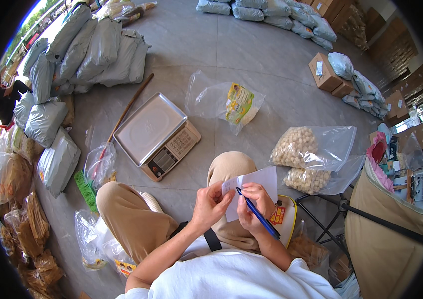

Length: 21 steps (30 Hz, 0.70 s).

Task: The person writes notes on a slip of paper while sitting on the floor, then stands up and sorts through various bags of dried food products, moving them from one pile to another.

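My left hand (213,203) pinches the left edge of a small white sheet of paper (267,181), which rests over my right knee and bears some handwriting. Between the fingers of my right hand (258,203) is a dark blue pen (259,213), its tip close to the upper left of the paper. Beyond my knees an electronic weighing scale (151,129) with a bare metal pan stands on the floor. To its right lies a clear plastic bag (205,97) around a green and yellow printed packet (239,102).
Two clear bags of pale round pieces (295,147) lie at my right, by a folding frame and tan fabric (383,231). Grey parcels (99,52) pile up at left, near a green-bristled broom (86,190). Cardboard boxes (323,73) stand far right. A person (8,93) sits at far left.
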Each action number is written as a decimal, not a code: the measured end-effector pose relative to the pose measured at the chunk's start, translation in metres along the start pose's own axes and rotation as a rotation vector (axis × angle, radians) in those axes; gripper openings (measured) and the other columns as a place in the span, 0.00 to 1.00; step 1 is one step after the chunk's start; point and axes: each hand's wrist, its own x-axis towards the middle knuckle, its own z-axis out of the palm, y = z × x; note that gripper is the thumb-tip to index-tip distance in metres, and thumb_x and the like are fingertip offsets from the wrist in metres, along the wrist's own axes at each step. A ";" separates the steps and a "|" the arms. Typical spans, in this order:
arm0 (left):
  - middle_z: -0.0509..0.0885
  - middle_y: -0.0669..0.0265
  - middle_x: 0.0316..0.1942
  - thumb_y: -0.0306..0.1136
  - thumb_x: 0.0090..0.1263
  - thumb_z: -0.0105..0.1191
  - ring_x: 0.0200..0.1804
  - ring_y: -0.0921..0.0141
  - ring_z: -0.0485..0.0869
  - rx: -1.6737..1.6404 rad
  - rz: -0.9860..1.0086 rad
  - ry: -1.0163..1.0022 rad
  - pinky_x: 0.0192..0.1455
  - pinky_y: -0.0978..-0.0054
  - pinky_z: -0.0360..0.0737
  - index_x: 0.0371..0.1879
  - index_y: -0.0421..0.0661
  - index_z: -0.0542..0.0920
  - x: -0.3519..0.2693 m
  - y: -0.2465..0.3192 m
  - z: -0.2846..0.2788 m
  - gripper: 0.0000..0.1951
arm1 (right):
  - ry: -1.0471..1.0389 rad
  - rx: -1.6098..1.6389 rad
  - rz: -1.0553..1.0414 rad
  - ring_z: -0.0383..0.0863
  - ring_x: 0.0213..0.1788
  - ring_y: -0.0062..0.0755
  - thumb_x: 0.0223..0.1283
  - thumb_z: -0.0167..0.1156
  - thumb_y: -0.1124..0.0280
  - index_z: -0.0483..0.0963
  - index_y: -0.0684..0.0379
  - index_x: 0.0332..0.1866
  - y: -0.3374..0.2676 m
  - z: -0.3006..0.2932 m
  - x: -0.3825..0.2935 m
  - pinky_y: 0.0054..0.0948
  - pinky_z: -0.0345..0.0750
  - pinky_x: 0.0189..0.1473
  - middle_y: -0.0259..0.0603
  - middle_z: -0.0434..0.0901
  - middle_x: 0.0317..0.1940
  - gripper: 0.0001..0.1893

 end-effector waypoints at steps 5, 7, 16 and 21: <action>0.70 0.79 0.18 0.24 0.66 0.54 0.23 0.87 0.63 0.037 -0.007 -0.015 0.21 0.85 0.58 0.26 0.38 0.76 0.001 -0.002 0.000 0.06 | 0.022 -0.014 0.022 0.81 0.32 0.47 0.51 0.58 0.78 0.69 0.64 0.33 0.010 0.006 -0.007 0.37 0.80 0.40 0.46 0.78 0.26 0.06; 0.70 0.79 0.18 0.24 0.66 0.54 0.23 0.87 0.63 0.034 -0.023 -0.021 0.21 0.85 0.58 0.27 0.38 0.76 0.001 0.000 -0.001 0.06 | 0.018 -0.007 0.020 0.81 0.32 0.46 0.51 0.58 0.78 0.69 0.64 0.32 0.010 0.007 -0.008 0.37 0.80 0.40 0.46 0.77 0.26 0.06; 0.60 0.76 0.13 0.26 0.63 0.58 0.20 0.84 0.57 -0.047 0.007 0.039 0.19 0.80 0.54 0.18 0.40 0.66 0.001 0.002 0.004 0.15 | 0.000 -0.020 -0.003 0.81 0.31 0.44 0.52 0.57 0.77 0.69 0.63 0.31 0.009 0.006 -0.007 0.37 0.80 0.41 0.44 0.76 0.24 0.05; 0.60 0.75 0.13 0.26 0.63 0.58 0.20 0.84 0.57 -0.044 0.016 0.043 0.19 0.80 0.54 0.17 0.40 0.66 0.002 -0.002 0.004 0.15 | 0.001 0.003 -0.009 0.81 0.31 0.44 0.53 0.56 0.77 0.69 0.63 0.31 0.008 0.006 -0.007 0.38 0.79 0.42 0.45 0.76 0.24 0.04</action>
